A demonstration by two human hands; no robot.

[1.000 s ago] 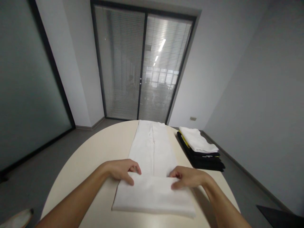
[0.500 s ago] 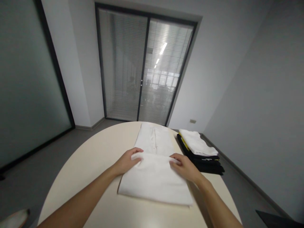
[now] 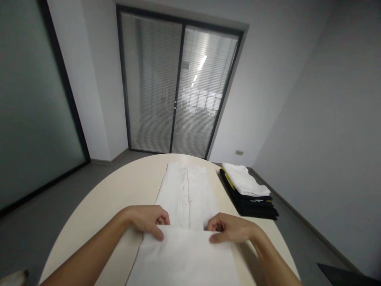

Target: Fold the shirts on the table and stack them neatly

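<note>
A white cloth garment [image 3: 186, 254] lies in a long folded strip on the table, its near part doubled over the far part. Two panels meet along a lengthwise line in the far part. My left hand [image 3: 148, 219] pinches the left end of the folded-over edge, thumb on top and fingers curled behind it. At the right end of that same edge, my right hand [image 3: 230, 228] grips the cloth in a like way. The garment's near end runs out of view at the bottom.
The garment rests on a round cream table [image 3: 116, 190]. To the right is a stack of folded black clothes [image 3: 253, 208] with a folded white cloth [image 3: 247, 180] on top and some yellow showing. A dark object [image 3: 339, 274] is at the lower right, beyond the table.
Both hands have drawn the garment toward me. Its far end has slid nearer, and its near edge has left the view. The stack stays put.
</note>
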